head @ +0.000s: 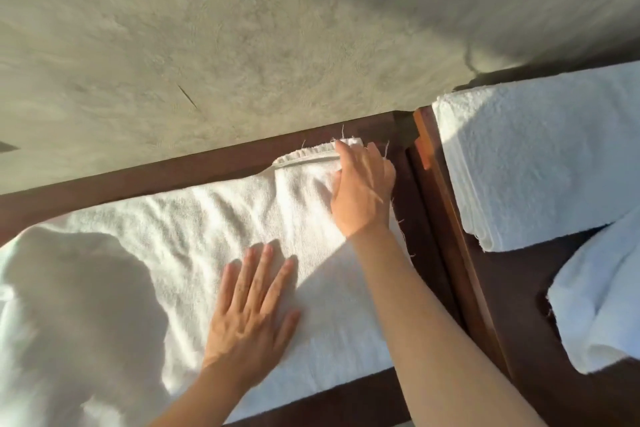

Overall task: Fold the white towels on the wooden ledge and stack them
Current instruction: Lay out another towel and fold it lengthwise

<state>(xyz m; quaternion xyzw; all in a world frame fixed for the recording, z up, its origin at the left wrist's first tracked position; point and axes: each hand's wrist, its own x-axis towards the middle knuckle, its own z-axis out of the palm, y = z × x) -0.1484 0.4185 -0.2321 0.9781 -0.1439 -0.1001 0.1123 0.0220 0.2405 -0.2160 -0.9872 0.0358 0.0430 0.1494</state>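
- White towel [194, 236] lies spread along the dark wooden ledge [426, 218], wrinkled, its left part bunched and in shadow, its near edge hanging toward the person.
- Left hand [251, 312] lies flat on the towel's near middle, fingers straight and spread, palm pressing the cloth.
- Right hand [363, 191] is at the towel's far right corner, fingers curled round the doubled-over hem [304, 158], gripping it; loose threads stick out around that corner.
- Grey plaster wall [242, 28] runs directly behind the ledge, beyond the towel's far edge.
- A raised wooden strip [450, 236] crosses the ledge just right of the towel's right edge, between it and the other towels.
- Folded stack of white towels [533, 163] sits right of the strip, well apart from the spread towel, far end against the wall.
- A loose white towel [602, 302], unfolded, lies near-right of the stack, its upper edge overlapping the stack's near corner.
- Sunlight falls on the spread towel's right half; the right forearm's shadow crosses it.
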